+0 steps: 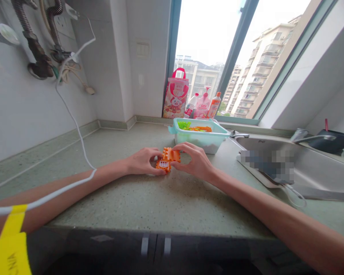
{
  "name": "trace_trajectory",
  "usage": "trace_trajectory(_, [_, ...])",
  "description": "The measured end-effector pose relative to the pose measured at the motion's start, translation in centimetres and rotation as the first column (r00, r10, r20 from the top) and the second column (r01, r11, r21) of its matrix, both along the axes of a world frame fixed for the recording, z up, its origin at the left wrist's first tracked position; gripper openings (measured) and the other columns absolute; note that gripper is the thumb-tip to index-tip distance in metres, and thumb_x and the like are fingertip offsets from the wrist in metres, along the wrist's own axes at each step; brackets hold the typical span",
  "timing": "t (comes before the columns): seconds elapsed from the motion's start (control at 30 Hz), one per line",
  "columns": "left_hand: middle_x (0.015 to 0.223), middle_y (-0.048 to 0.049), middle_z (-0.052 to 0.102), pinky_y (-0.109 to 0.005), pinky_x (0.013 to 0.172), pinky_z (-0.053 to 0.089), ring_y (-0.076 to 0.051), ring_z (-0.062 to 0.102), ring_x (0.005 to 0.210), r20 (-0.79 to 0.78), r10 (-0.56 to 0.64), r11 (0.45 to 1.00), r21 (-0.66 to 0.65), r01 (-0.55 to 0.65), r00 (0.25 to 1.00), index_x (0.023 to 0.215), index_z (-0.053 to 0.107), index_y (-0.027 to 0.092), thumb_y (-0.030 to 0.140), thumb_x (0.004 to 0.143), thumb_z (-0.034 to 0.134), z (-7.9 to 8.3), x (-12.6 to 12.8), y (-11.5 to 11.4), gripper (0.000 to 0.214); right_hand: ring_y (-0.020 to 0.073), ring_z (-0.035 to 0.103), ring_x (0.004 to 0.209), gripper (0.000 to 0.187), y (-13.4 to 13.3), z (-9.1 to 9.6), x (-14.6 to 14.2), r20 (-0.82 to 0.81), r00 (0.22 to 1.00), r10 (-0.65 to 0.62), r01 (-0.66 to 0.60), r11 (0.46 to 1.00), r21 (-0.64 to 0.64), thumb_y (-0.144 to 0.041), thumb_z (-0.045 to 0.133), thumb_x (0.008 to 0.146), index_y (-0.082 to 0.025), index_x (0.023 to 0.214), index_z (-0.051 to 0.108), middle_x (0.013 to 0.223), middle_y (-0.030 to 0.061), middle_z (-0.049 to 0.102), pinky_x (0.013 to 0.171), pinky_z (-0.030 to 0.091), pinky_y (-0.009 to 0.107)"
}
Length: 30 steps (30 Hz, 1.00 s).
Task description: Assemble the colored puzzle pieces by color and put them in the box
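On the speckled counter (126, 206), my left hand (143, 161) has its thumb and fingers closed around an orange toy block with a white printed label (163, 164). The block's edges are notched. From the other side, my right hand (193, 158) pinches an orange piece with toothed edges (172, 154) between thumb and fingers. This piece touches the back of the labelled block. I cannot tell whether the two are joined.
Behind my hands stands a mint-green plastic tub (195, 140) with green and orange pieces inside. A steel sink (329, 168) lies to the right. A white cable (80, 133) hangs across my left forearm. Bottles (203, 107) and a pink bag (176, 95) line the window.
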<state>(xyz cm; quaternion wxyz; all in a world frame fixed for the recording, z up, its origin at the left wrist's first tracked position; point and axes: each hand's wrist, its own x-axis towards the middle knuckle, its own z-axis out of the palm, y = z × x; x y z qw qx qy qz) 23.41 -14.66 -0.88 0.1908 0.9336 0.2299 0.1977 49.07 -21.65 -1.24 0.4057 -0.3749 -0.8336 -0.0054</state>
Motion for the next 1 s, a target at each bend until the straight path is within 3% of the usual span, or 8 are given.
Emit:
trace_trajectory(0.13, [0.092, -0.0016, 0.068, -0.029, 0.072, 0.047, -0.018, 0.061, 0.078, 0.012, -0.02, 0.999, -0.032, 0.021, 1.0, 0.097, 0.078, 0.02, 0.062, 0.081, 0.08, -0.3, -0.2, 0.2, 0.045, 0.0233, 0.071, 0.097, 0.028, 0.2, -1.0, -0.9, 0.06, 0.997, 0.053, -0.046, 0.993, -0.108, -0.044, 0.079, 0.091, -0.026, 0.112, 0.074, 0.109, 0.0068, 0.076, 0.091, 0.055, 0.036])
trace_trajectory(0.27, [0.1, -0.0019, 0.074, -0.029, 0.072, 0.048, -0.017, 0.063, 0.077, 0.034, 0.037, 0.998, -0.055, -0.035, 0.999, 0.137, 0.069, 0.022, 0.063, 0.073, 0.086, -0.8, -0.4, 0.6, 0.078, 0.0201, 0.069, 0.088, 0.025, 0.7, -1.6, -0.9, 0.08, 0.991, 0.107, -0.086, 0.97, -0.227, -0.044, 0.078, 0.092, -0.024, 0.107, 0.073, 0.102, 0.0051, 0.074, 0.084, 0.054, 0.032])
trace_trajectory(0.33, [0.104, -0.0026, 0.076, -0.029, 0.073, 0.049, -0.017, 0.063, 0.077, 0.034, 0.037, 0.998, -0.052, -0.035, 0.999, 0.146, 0.062, 0.022, 0.061, 0.072, 0.087, -0.9, -0.5, 0.8, 0.087, 0.0201, 0.069, 0.09, 0.027, 0.6, -1.5, -0.8, 0.072, 0.988, 0.134, -0.112, 0.961, -0.254, -0.042, 0.078, 0.092, -0.024, 0.11, 0.072, 0.106, 0.0055, 0.074, 0.086, 0.054, 0.032])
trace_trajectory(0.5, [0.107, -0.0037, 0.077, -0.029, 0.076, 0.051, -0.017, 0.066, 0.082, 0.024, -0.03, 1.0, -0.01, 0.03, 0.999, 0.146, 0.061, 0.02, 0.045, 0.075, 0.083, -0.9, -0.9, 1.0, 0.078, 0.0186, 0.067, 0.082, 0.035, 0.2, -1.2, -0.7, 0.11, 0.986, 0.128, -0.091, 0.953, -0.289, -0.041, 0.08, 0.088, -0.023, 0.116, 0.067, 0.098, 0.0033, 0.074, 0.077, 0.052, 0.03])
trace_trajectory(0.63, [0.109, -0.0031, 0.077, -0.031, 0.08, 0.053, -0.019, 0.067, 0.085, 0.057, -0.004, 0.999, 0.033, 0.002, 0.998, 0.144, 0.062, 0.02, 0.037, 0.072, 0.082, -0.8, -0.9, 0.5, 0.076, 0.0178, 0.065, 0.078, 0.035, 0.0, -1.3, -0.8, 0.144, 0.985, 0.095, -0.055, 0.964, -0.258, -0.039, 0.079, 0.087, -0.025, 0.116, 0.066, 0.096, 0.002, 0.073, 0.075, 0.051, 0.029])
trace_trajectory(0.73, [0.11, -0.0034, 0.076, -0.036, 0.093, 0.052, -0.024, 0.068, 0.096, 0.106, 0.025, 0.993, 0.115, -0.037, 0.994, 0.142, 0.064, 0.021, 0.036, 0.07, 0.083, -0.6, -0.6, 0.1, 0.076, 0.0177, 0.066, 0.08, 0.038, 0.0, -1.3, -0.8, 0.114, 0.988, 0.106, -0.073, 0.962, -0.264, -0.036, 0.079, 0.085, -0.025, 0.118, 0.064, 0.097, 0.0011, 0.073, 0.076, 0.051, 0.028])
trace_trajectory(0.87, [0.107, -0.0037, 0.075, -0.038, 0.099, 0.052, -0.026, 0.069, 0.1, 0.136, 0.037, 0.988, 0.143, -0.057, 0.99, 0.144, 0.063, 0.019, 0.037, 0.07, 0.084, -0.7, -0.2, -0.1, 0.08, 0.0168, 0.067, 0.08, 0.033, -0.1, -1.2, -0.7, 0.058, 0.991, 0.121, -0.101, 0.958, -0.268, -0.033, 0.08, 0.083, -0.024, 0.111, 0.064, 0.096, 0.0002, 0.074, 0.077, 0.052, 0.027])
trace_trajectory(1.0, [0.109, -0.0044, 0.074, -0.038, 0.102, 0.052, -0.025, 0.07, 0.102, 0.135, 0.001, 0.989, 0.149, -0.021, 0.991, 0.141, 0.065, 0.02, 0.037, 0.072, 0.085, -1.0, -0.1, -0.2, 0.074, 0.0178, 0.069, 0.082, 0.029, -0.1, -1.1, -0.8, 0.114, 0.988, 0.101, -0.081, 0.983, -0.165, -0.028, 0.079, 0.081, -0.024, 0.107, 0.067, 0.095, 0.0009, 0.074, 0.079, 0.054, 0.029])
